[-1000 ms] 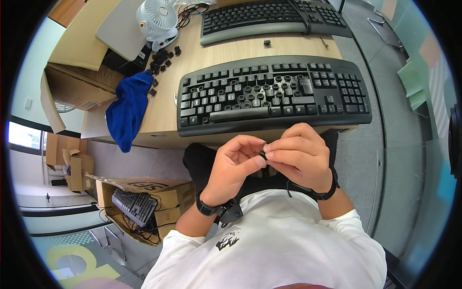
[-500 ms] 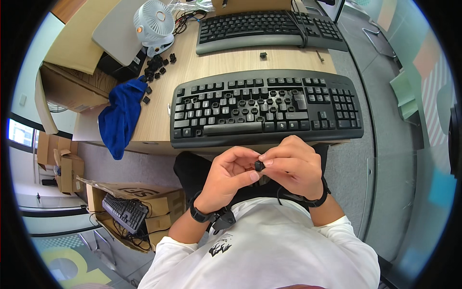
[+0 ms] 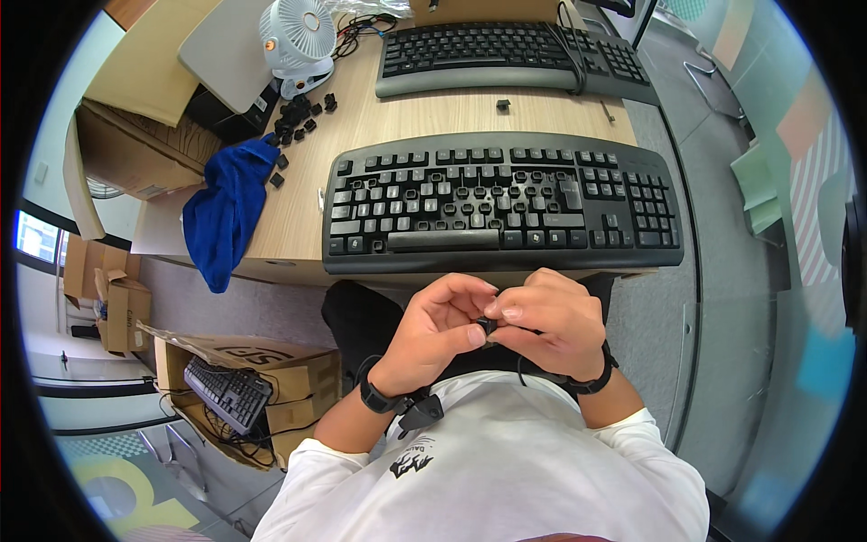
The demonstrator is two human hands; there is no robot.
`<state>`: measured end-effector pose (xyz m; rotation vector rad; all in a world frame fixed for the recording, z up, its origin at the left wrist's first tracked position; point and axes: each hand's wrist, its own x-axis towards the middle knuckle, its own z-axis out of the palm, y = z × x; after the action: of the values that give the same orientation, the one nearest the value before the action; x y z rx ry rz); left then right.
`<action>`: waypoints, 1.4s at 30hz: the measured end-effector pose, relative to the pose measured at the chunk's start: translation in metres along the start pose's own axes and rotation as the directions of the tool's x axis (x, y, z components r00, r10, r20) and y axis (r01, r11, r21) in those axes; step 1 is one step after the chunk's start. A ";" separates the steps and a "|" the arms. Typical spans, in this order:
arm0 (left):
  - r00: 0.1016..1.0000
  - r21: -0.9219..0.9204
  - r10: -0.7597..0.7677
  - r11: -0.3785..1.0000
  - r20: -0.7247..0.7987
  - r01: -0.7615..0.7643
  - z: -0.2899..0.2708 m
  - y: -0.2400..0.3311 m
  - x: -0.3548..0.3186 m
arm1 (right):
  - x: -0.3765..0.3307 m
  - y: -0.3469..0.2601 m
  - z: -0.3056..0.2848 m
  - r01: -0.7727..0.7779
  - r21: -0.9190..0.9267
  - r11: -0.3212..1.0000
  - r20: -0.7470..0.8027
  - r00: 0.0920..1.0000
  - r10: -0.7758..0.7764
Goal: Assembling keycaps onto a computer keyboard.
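A small black keycap (image 3: 487, 325) is pinched between the fingertips of both hands, over my lap and just off the desk's front edge. My left hand (image 3: 442, 323) has thumb and fingers closed around its left side. From the other side my right hand (image 3: 553, 316) grips it, partly covering it. Beyond the hands lies a black keyboard (image 3: 415, 263) with several keys gone from its middle, leaving bare sockets. Loose black keycaps (image 3: 296, 112) are heaped at the desk's far left, and a single one (image 3: 503, 107) sits behind the keyboard.
A second keyboard (image 3: 470, 83) with its cable lies at the back. On the left are a white fan (image 3: 298, 41) and a blue cloth (image 3: 228, 212) draped over the desk edge. A floor carton (image 3: 312, 379) holds another keyboard (image 3: 228, 394). A thin tool (image 3: 608, 111) lies far right.
Both hands have dropped slightly towards my body with the keycap. My right fingers have shifted and now cover more of it. The view has tilted a little.
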<state>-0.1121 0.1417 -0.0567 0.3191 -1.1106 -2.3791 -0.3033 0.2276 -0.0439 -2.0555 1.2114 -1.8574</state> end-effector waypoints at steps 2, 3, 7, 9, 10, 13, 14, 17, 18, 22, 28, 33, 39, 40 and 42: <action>0.999 -0.036 -0.036 0.999 0.009 0.036 0.000 -0.001 0.000 | -0.001 0.001 0.002 0.020 0.005 1.000 -0.015 1.000 -0.020; 1.000 -0.003 -0.013 1.000 0.015 0.013 0.000 -0.002 0.000 | -0.001 0.001 0.002 0.025 0.009 1.000 -0.022 0.999 -0.025; 1.000 -0.111 0.019 0.994 0.013 -0.017 0.004 -0.002 0.003 | 0.001 -0.003 0.004 -0.009 -0.031 0.999 -0.029 1.000 0.008; 1.000 -0.118 0.006 0.993 0.001 -0.006 0.004 0.000 0.003 | 0.002 -0.004 0.004 -0.014 -0.053 0.999 -0.025 1.000 0.013; 1.000 -0.122 -0.006 0.993 -0.011 0.005 0.004 0.000 0.003 | 0.002 -0.004 0.003 -0.017 -0.074 0.997 -0.022 1.000 0.016; 0.997 -0.131 -0.035 0.991 -0.073 0.026 0.007 -0.003 0.003 | 0.002 -0.004 0.001 -0.062 -0.076 0.995 -0.018 0.998 0.061; 0.997 -0.133 -0.037 0.991 -0.074 0.027 0.006 -0.004 0.002 | 0.002 -0.004 0.000 -0.065 -0.077 0.995 -0.016 0.998 0.064; 0.996 -0.129 -0.038 0.991 -0.086 0.027 0.005 -0.005 0.001 | 0.006 -0.007 -0.008 -0.073 -0.103 0.992 -0.007 0.997 0.073; 0.995 -0.019 -0.026 1.000 -0.094 0.025 0.005 -0.003 0.002 | 0.010 -0.008 -0.014 -0.070 -0.185 0.980 -0.007 0.997 0.070; 0.983 0.239 0.027 0.971 -0.180 0.017 0.004 0.010 -0.004 | 0.032 -0.008 -0.055 -0.187 -0.466 0.865 -0.044 0.981 0.189; 0.914 0.517 0.340 0.836 -0.221 -0.186 -0.015 0.035 -0.019 | 0.052 0.002 -0.110 -0.419 -0.554 0.720 -0.291 0.907 0.304; 0.668 0.813 0.727 0.480 -0.158 -0.330 -0.049 0.056 -0.029 | 0.063 0.003 -0.084 -0.344 -0.502 0.793 -0.063 0.930 0.363; 0.557 0.964 0.824 0.221 -0.102 -0.149 -0.094 0.069 -0.031 | 0.067 0.009 -0.083 -0.326 -0.517 0.791 -0.034 0.931 0.362; 0.557 0.963 0.824 0.223 -0.103 -0.153 -0.096 0.067 -0.031 | 0.067 0.009 -0.083 -0.315 -0.535 0.784 -0.018 0.932 0.362; 0.540 0.956 0.824 0.271 -0.172 -0.109 -0.098 0.064 -0.031 | 0.065 0.008 -0.082 -0.308 -0.554 0.773 -0.003 0.930 0.368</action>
<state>-0.0248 0.0590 -0.0702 0.9079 -1.6276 -0.7017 -0.3837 0.2159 0.0218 -1.9411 2.1122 -1.3136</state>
